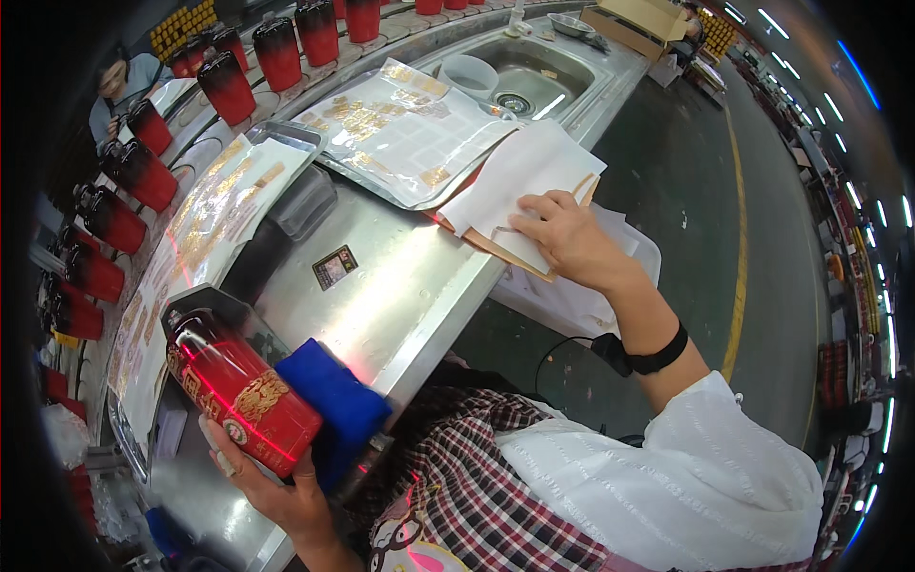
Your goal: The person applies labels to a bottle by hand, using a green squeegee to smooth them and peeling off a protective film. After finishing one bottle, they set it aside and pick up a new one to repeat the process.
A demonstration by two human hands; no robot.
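My left hand [272, 491] is wrapped round the lower end of a glossy red bottle [250, 391] with gold decals, dark toward its far end. The bottle lies tilted against a dark, see-through stand [233, 315], and a red laser line runs along it. Beside it, a crumpled blue cloth [334, 391] rests on the steel table's edge. Over at the right, my right hand [572, 238] has bent fingers closed on white paper sheets [519, 181], with brown card beneath them. Its thumb is mostly hidden. A small dark printed square [335, 267] lies on the steel between my hands.
Trays with gold decal sheets [381, 124] lie ahead and at left [195, 229]. Beyond stand several red-and-black bottles [227, 88] on a curved conveyor. A sink [534, 81] with a plastic tub [467, 72] is at the back. A white bin [634, 248] stands below my right hand.
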